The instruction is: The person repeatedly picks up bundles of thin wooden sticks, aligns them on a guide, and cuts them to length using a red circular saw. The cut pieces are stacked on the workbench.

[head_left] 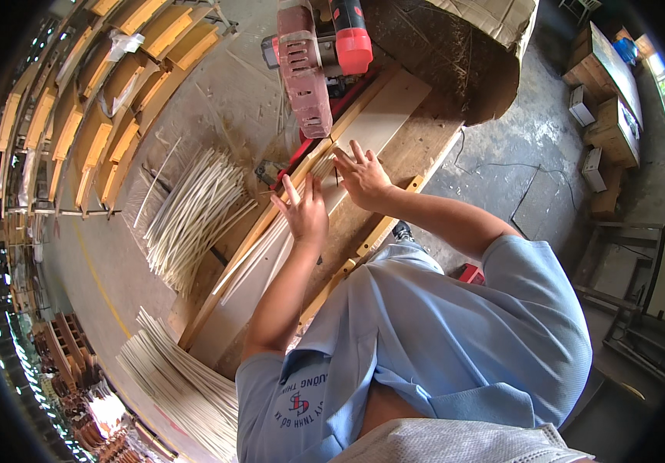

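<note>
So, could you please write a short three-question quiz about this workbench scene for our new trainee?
1. True or false: both hands lie open on the thin pale strips on the bench.
2. Which hand is nearer the red saw: A) left hand B) right hand?
3. Fill in: a loose pile of pale sticks lies to the person's ____.

Key: 1 true; 2 B; 3 left.
</note>
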Demonstrator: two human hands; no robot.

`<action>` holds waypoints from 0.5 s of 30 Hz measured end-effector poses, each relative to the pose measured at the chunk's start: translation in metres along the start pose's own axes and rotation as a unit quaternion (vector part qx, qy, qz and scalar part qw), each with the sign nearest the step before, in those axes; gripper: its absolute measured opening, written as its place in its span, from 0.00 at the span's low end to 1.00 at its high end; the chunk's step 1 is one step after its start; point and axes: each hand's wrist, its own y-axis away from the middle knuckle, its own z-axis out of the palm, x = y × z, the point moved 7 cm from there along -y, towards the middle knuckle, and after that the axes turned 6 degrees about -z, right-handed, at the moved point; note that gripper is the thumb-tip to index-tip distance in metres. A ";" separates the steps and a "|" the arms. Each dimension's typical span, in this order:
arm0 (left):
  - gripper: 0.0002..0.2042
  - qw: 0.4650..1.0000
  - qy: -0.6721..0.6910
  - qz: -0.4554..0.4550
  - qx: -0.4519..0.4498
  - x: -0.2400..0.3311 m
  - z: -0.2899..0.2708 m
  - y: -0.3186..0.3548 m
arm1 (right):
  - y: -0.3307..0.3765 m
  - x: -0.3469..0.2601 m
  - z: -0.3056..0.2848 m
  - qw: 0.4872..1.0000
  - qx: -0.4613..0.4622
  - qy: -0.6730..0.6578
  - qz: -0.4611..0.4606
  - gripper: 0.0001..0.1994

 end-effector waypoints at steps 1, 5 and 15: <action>0.22 1.000 0.003 -0.001 -0.001 0.000 -0.001 -0.001 | 0.000 0.002 -0.001 1.000 0.003 -0.009 -0.009 0.28; 0.22 1.000 0.010 0.002 -0.009 0.000 -0.002 -0.003 | -0.009 -0.005 -0.002 0.996 -0.030 0.077 -0.034 0.26; 0.20 0.998 0.054 0.005 0.000 -0.002 -0.002 0.002 | -0.036 -0.002 -0.007 0.992 -0.055 0.037 -0.109 0.08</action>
